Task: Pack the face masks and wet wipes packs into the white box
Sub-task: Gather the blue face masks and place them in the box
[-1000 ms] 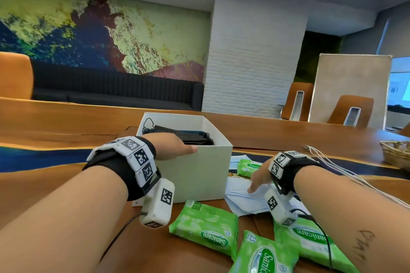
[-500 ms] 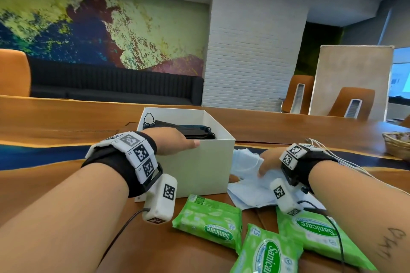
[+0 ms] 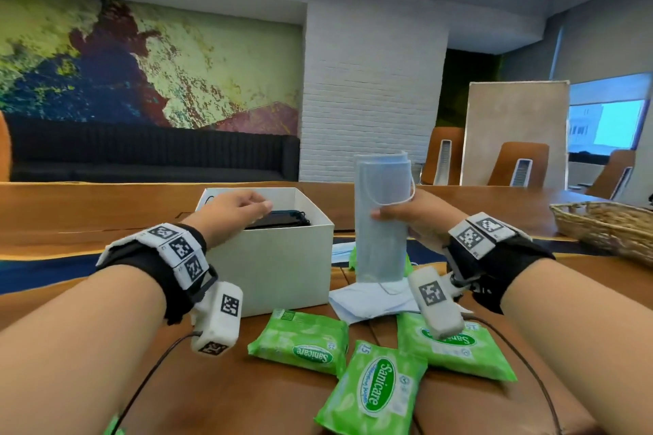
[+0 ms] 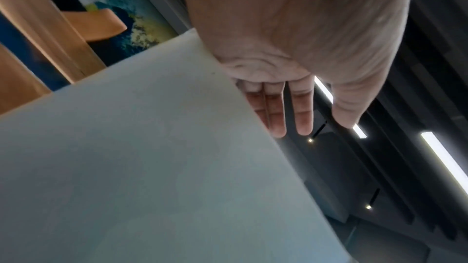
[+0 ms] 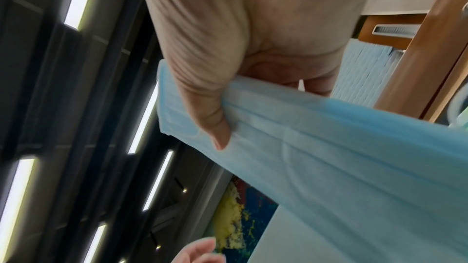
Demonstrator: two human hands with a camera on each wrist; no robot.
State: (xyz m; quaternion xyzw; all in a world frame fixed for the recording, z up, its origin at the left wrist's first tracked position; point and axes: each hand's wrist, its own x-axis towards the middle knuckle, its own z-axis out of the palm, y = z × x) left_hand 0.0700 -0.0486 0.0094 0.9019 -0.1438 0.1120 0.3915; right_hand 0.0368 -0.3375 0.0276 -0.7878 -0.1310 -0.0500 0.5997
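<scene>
The right hand [image 3: 413,219] pinches a stack of blue masks [image 3: 381,219] upright, just right of the box [image 3: 282,268] and above its rim. The left hand [image 3: 233,212], fingers straight, rests over the near-left rim; black masks [image 3: 279,219] lie inside, with room seemingly left beside them. Wipes [image 3: 300,342] and more masks [image 3: 367,300] crowd the table [image 3: 88,208] in front.

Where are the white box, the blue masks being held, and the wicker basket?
white box [image 3: 282,268], head view, front wall.
blue masks [image 3: 380,229], head view, middle of the stack.
wicker basket [image 3: 607,226], head view, woven rim.
</scene>
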